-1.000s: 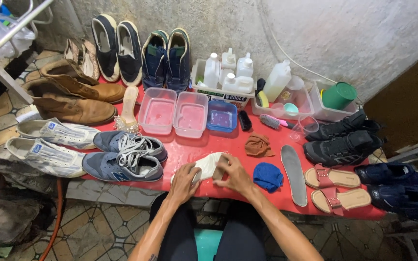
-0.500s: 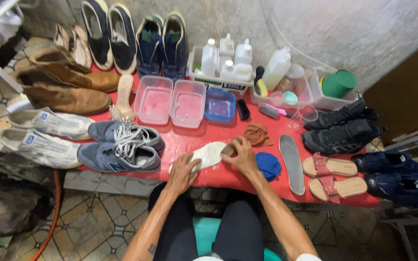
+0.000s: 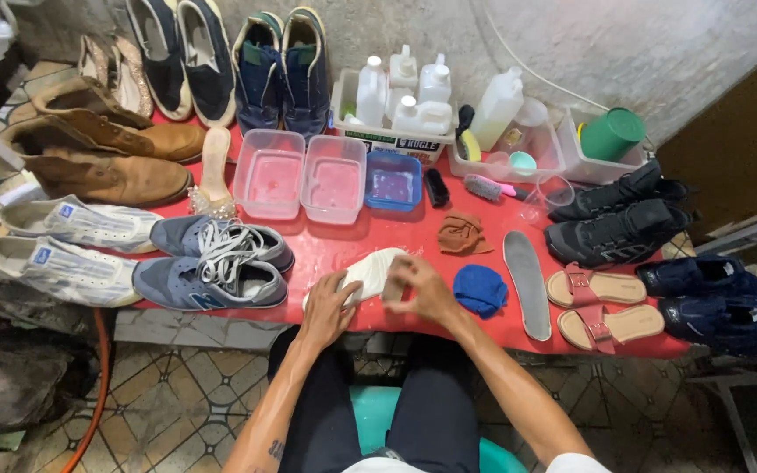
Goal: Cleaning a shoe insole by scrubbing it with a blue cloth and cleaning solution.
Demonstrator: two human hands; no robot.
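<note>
A white shoe insole [image 3: 368, 270] lies on the red table [image 3: 326, 250] near its front edge. My left hand [image 3: 328, 308] presses down on the insole's near end. My right hand [image 3: 422, 287] rests on its far end with a small tan block [image 3: 393, 282], perhaps a sponge or eraser, under the fingers. A blue cloth [image 3: 480, 290] sits just right of my right hand and a brown cloth [image 3: 463, 233] lies behind it. A grey insole [image 3: 527, 282] lies further right.
Two pink tubs [image 3: 304, 173] and a blue tub [image 3: 393, 180] stand behind the insole, with white bottles [image 3: 405, 96], brushes [image 3: 435, 186] and a green cup [image 3: 611, 133]. Grey sneakers [image 3: 212, 263], white sneakers, brown boots on the left. Black shoes [image 3: 619, 219], pink sandals [image 3: 602, 307], navy shoes on the right.
Both hands stay on the white insole; the right hand has shifted slightly along it with the tan block. The camera view has tilted a little.
</note>
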